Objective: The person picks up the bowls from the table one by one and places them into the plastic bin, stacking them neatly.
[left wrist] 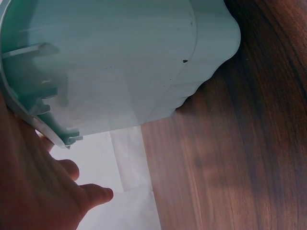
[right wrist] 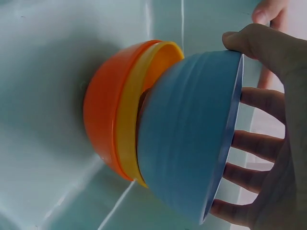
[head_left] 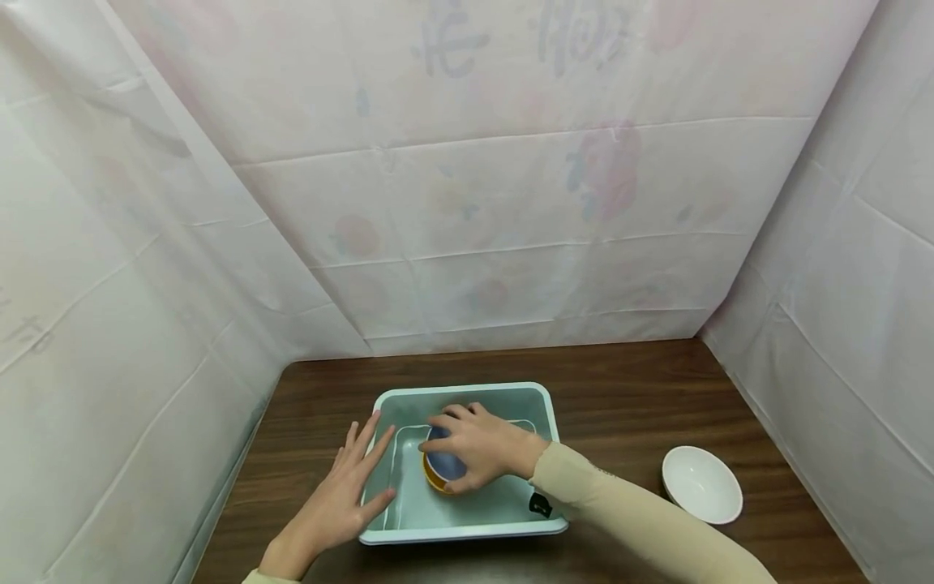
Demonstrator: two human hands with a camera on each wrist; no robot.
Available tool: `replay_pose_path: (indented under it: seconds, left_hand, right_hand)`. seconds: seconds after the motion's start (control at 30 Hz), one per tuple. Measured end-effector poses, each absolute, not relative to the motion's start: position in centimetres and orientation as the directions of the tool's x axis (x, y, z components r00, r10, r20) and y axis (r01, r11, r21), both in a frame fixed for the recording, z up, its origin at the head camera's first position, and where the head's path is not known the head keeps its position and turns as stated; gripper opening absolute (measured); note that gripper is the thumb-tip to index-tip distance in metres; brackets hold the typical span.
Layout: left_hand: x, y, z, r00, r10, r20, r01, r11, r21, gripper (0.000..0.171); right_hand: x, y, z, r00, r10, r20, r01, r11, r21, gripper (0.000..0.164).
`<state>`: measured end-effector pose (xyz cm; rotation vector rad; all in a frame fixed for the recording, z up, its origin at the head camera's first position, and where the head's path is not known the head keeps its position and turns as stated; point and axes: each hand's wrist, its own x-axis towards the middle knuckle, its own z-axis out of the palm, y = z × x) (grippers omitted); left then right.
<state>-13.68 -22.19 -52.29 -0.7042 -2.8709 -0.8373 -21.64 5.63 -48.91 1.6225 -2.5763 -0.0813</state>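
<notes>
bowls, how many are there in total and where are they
4: a white bowl on the table; an orange bowl in the tub, a yellow bowl inside it, a blue bowl above. More may be hidden inside these.

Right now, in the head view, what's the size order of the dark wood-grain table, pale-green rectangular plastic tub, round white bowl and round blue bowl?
1. Table
2. Plastic tub
3. White bowl and blue bowl: unsure, since the right hand covers part of the blue one.
</notes>
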Motion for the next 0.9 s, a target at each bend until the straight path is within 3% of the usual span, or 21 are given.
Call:
replay_pose_path:
  seconds: [0.9]
  left_hand:
    - [-13.6,-22.2,-52.2,-0.896,0.409,0.175,0.437,0.74,0.511,0.08]
  right_hand:
    - [-22.0,3.5,-50.1,-0.463,-0.884,-0.058,-0.884,0.456,0.107,0.071]
